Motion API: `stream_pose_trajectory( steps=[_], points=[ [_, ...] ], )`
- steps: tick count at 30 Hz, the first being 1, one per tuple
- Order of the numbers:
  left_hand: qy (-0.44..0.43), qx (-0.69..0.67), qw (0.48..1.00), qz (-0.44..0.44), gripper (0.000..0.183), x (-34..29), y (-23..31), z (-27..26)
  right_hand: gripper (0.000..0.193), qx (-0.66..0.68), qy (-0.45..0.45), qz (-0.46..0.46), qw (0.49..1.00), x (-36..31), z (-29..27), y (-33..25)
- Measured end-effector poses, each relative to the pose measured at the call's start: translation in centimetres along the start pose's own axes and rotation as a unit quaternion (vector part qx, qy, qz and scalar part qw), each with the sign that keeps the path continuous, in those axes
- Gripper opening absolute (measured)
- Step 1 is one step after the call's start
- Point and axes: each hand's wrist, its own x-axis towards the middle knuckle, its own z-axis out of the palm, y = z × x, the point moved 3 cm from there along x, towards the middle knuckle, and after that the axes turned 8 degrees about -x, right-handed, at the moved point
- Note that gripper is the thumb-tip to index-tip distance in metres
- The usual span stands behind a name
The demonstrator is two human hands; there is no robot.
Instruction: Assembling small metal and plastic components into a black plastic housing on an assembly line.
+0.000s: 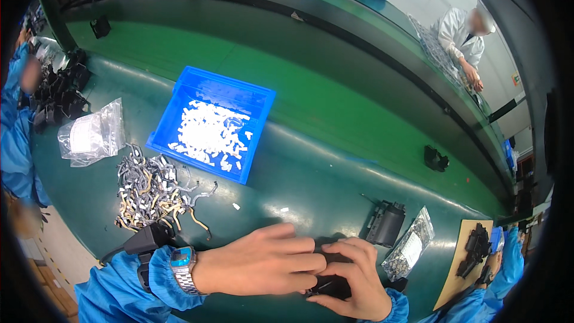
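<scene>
Grip: right hand [359,280], thumb and bent fingers closed around a black part [338,288], held low at the near edge of the view. Left hand [263,263], laid from the left with fingers curled against the same part; fingertips partly hidden, so whether they pinch it cannot be told.

Left wrist: one metal-band watch [183,262], over a blue sleeve [119,287].

Work surface: one green table [323,191]. On it, beyond the hands:
- Blue bin [258,134], open, with many small white pieces [209,131] inside.
- Two loose white pieces, on the tabletop between bin and left hand.
- Heap of short grey and tan cables [149,191], left of the bin's near corner.
- Clear plastic bag [95,134], white-labelled, behind the heap.
- Black housing [385,224], beyond the right hand.
- Clear bag of small parts [411,246], just right of the housing.
</scene>
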Motion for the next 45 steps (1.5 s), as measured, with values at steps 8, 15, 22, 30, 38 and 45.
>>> stream_pose_trajectory(
  steps=[8,15,22,30,38,45],
  points=[
    [-0.013,-0.026,0.999,-0.014,0.016,-0.2,0.1,0.1,0.027,-0.049,0.087,-0.066,0.993,-0.2,-0.4,-0.9],
    [-0.017,-0.082,0.996,-0.042,0.015,-0.3,0.0,0.2,0.022,-0.019,0.096,-0.04,0.994,-0.2,-0.8,-0.8],
    [-0.004,-0.116,0.992,-0.041,0.015,-0.1,-0.1,0.1,0.024,0.004,0.106,-0.021,0.994,-0.4,-0.6,-1.0],
    [-0.007,-0.085,0.996,-0.02,0.015,-0.1,-0.1,0.3,0.022,-0.041,0.144,-0.043,0.988,-0.4,-0.7,-2.0],
    [0.015,-0.11,0.993,-0.036,0.016,0.0,-0.3,0.0,0.023,-0.15,0.199,-0.144,0.958,-1.5,-0.5,-2.5],
    [0.046,-0.07,0.995,-0.049,0.014,0.1,0.0,-0.4,0.048,-0.043,0.174,-0.111,0.978,0.5,-2.0,-0.5]
  ],
)
